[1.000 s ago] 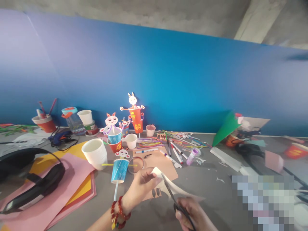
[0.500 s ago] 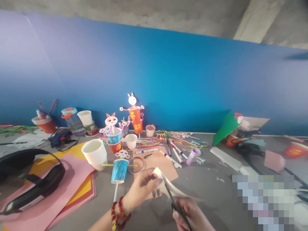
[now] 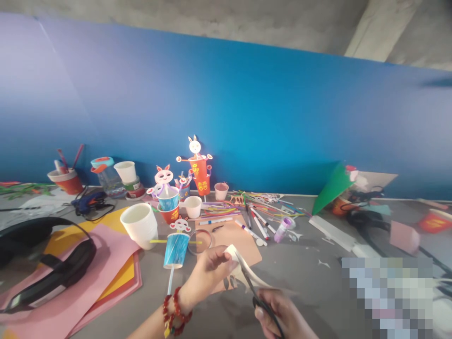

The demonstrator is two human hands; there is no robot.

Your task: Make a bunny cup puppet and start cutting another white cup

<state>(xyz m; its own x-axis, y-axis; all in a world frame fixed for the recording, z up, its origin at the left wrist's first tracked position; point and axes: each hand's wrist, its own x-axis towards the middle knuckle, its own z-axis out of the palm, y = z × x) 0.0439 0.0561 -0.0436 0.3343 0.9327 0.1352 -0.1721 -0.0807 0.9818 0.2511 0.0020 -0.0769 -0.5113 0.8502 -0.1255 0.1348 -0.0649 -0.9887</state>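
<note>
My left hand (image 3: 213, 268), with red bead bracelets at the wrist, pinches a small piece of white paper (image 3: 231, 251). The black-handled scissors (image 3: 250, 281) are gripped in my right hand (image 3: 277, 313), their blades at the paper's right edge. A curved white strip trails from the cut toward the right. Beneath the hands lies a tan sheet (image 3: 243, 240) with dark oval shapes near its lower edge, partly hidden by my left hand. Just left stands a blue-coloured paper cup (image 3: 175, 250) with a small white animal face (image 3: 180, 225), a yellow crosspiece and a straw below.
A large white cup (image 3: 139, 226) stands beside pink and yellow paper sheets (image 3: 116, 254) and black headphones (image 3: 67, 268). Behind are rabbit-faced cup figures (image 3: 198, 165). Markers (image 3: 259, 223), a purple-capped glue stick (image 3: 283, 230) and pipe cleaners lie at centre right. A blue partition (image 3: 264, 117) closes the back.
Both hands, the paper and the scissors stay in nearly the same place. The whole view has shifted very slightly.
</note>
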